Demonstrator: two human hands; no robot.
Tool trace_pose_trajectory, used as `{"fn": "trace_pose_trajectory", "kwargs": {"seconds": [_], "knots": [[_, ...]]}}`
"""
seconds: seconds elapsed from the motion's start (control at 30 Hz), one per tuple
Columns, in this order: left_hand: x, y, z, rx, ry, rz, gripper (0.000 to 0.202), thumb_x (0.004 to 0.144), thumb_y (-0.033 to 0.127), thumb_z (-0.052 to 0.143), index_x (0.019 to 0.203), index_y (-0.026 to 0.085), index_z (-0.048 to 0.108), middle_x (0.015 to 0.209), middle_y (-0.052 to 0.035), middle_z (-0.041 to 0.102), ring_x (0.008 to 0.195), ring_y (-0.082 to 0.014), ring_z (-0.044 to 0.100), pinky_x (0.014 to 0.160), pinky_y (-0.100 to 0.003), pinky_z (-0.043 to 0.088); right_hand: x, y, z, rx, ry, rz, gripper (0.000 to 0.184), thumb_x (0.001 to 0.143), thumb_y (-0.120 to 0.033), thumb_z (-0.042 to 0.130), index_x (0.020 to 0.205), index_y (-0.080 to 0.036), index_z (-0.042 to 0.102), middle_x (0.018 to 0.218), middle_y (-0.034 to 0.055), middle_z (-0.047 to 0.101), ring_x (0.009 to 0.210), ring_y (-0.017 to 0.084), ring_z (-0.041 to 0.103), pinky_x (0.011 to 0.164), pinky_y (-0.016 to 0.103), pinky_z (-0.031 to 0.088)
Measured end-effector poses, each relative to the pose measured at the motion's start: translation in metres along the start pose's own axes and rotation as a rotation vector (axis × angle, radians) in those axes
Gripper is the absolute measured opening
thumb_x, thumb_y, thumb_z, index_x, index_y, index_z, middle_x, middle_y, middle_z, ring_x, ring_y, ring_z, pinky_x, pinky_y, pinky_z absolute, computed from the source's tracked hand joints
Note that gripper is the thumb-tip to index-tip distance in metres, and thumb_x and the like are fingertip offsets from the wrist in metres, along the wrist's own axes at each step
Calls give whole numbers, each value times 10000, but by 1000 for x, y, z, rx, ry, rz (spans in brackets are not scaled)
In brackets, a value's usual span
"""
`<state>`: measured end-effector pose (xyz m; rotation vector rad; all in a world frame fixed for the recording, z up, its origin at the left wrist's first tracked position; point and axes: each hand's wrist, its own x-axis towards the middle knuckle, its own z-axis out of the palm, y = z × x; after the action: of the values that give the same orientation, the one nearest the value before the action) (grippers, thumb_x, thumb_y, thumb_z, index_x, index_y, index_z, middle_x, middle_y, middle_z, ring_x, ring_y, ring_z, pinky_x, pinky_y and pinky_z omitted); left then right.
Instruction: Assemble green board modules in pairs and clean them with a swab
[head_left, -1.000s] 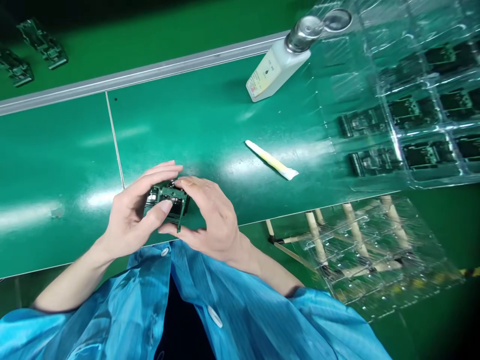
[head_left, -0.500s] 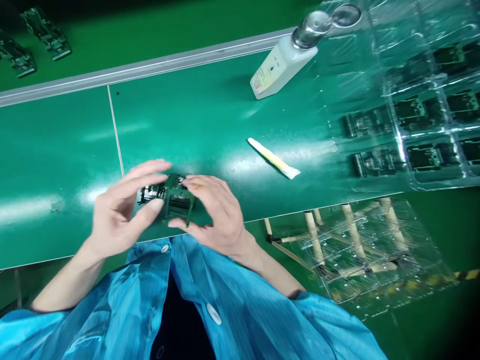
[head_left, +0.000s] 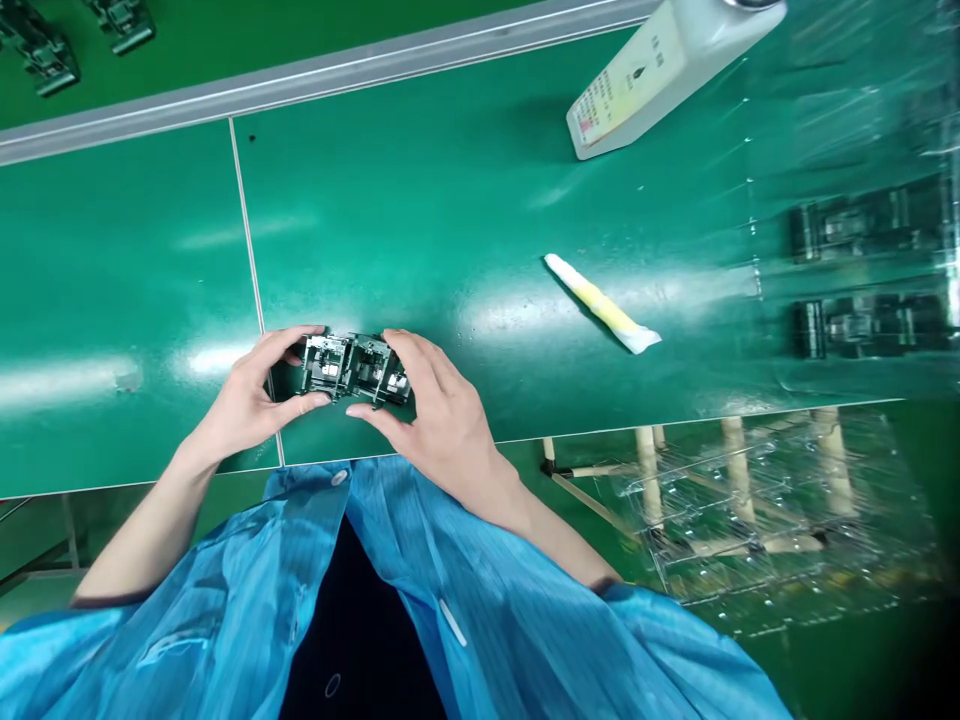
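Between my hands is a small dark green and black frame-like assembly (head_left: 354,368) with bright parts inside, just over the near side of the green table (head_left: 420,220). My left hand (head_left: 251,400) grips its left end, thumb on the near edge and fingers on the far edge. Around its right end curls my right hand (head_left: 442,420), fingers at the far corner and thumb at the near side. Parts of both ends are hidden by the fingers.
To the right lies a white and yellow wrapped stick (head_left: 602,303). A white bottle (head_left: 645,75) stands behind it. Clear plastic trays with dark parts (head_left: 855,325) are at the right, and another clear tray (head_left: 795,560) sits below table level. Similar assemblies (head_left: 41,50) lie at the far left.
The assembly has been turned so its bright inner parts face up, and both hands have closed in around it. The view has shifted, so the bottle and stick appear farther right.
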<state>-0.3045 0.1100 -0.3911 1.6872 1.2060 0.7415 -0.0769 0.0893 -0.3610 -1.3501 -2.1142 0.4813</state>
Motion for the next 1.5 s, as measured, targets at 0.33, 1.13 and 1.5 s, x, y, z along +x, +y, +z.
{"fn": "trace_pose_trajectory", "kwargs": {"seconds": [0.33,1.13,1.5], "knots": [[0,0,10,-452,11,157,623,755,382,826,1320,255,599,1275,-109,677,1118,-197,681,888,-253,604,14,-40,-37,-325,-52,-153,448,993,-318,513,1324,-16,511,1180,190,701,1079,272,660,733,362,585],[-9,8,4,-124,89,190,648,757,382,824,1341,268,567,1275,-111,667,1191,-281,638,1040,-459,536,1,-21,-24,78,-24,-25,579,907,-266,638,1420,-125,407,1333,184,615,1267,305,577,1024,491,549],[0,52,-15,392,91,504,837,758,522,777,1485,312,420,1104,-94,665,1000,-298,637,818,-450,584,-18,9,12,789,16,190,632,920,-511,621,1398,-213,334,1443,177,514,1418,223,456,1117,434,474]]}}
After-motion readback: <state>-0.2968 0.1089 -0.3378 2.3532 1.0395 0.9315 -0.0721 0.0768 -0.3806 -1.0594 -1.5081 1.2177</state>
